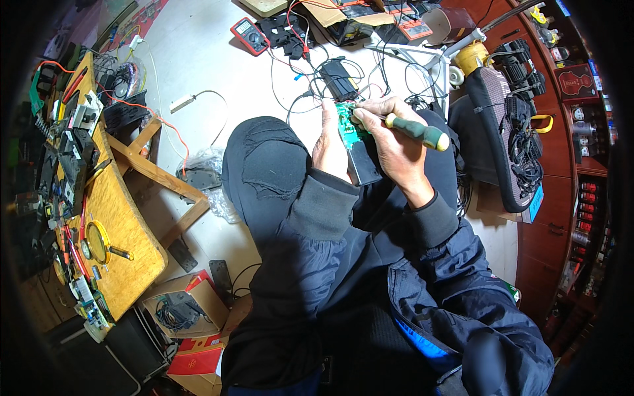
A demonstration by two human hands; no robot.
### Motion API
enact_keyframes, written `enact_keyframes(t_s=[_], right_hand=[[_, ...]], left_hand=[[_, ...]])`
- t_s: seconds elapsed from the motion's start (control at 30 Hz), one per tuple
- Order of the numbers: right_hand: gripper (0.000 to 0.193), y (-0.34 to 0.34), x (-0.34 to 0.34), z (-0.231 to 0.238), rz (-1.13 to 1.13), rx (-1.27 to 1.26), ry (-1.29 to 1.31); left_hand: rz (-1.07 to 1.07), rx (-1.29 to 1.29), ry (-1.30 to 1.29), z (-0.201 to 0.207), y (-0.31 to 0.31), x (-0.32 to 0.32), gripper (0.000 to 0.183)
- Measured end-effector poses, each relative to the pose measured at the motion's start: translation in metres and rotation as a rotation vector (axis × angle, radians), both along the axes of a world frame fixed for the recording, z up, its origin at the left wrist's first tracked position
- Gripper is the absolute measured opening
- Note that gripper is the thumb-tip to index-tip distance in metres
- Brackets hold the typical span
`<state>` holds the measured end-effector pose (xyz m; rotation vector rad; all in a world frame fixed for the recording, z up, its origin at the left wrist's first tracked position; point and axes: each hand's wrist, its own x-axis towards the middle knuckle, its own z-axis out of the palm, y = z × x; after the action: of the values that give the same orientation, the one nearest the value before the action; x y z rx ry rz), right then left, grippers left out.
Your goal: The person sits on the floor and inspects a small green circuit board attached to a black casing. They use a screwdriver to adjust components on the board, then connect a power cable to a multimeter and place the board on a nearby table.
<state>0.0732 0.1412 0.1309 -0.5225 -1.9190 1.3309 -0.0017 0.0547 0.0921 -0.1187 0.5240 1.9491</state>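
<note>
Between my hands, above my lap, is a green circuit board with a black box-shaped part below it. My left hand is closed on the board's left side, thumb up along its edge. In my right hand is a screwdriver with a dark green and yellow handle, pointing left across the board. The fingers of that hand are pinched at the board's upper right, where they hide the tool's tip. Whether the tip touches the board I cannot tell.
Beyond my knees, a black power adapter, cables and a red multimeter lie on the white floor. A wooden workbench with tools and a magnifying glass stands left. Right are a padded black case and red cabinets.
</note>
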Motion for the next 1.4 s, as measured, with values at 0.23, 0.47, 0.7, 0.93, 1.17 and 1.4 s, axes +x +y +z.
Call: enact_keyframes(t_s=[0.23, 0.47, 0.7, 0.93, 1.17, 1.4], right_hand=[[0.014, -0.005, -0.003, 0.001, -0.066, -0.212, -0.058], [0.019, 0.005, 0.002, 0.022, -0.062, -0.358, -0.012], [0.023, 0.012, 0.009, 0.030, -0.085, -0.416, 0.008], [0.022, 0.011, 0.009, 0.028, -0.043, -0.369, 0.006], [0.017, 0.006, 0.010, 0.029, -0.033, -0.345, -0.021], [0.017, 0.003, 0.008, 0.029, 0.003, -0.317, -0.016]], left_hand=[[-0.011, 0.074, 0.012, -0.011, 0.008, -0.003, 0.074], [-0.088, 0.413, -0.162, -0.005, 0.008, -0.001, 0.084], [-0.108, 0.196, -0.243, 0.010, 0.002, -0.002, 0.083], [-0.110, 0.194, -0.180, 0.008, 0.004, -0.005, 0.083], [-0.127, 0.251, 0.031, 0.010, 0.011, -0.005, 0.103], [-0.041, 0.174, -0.090, 0.026, 0.004, 0.000, 0.077]])
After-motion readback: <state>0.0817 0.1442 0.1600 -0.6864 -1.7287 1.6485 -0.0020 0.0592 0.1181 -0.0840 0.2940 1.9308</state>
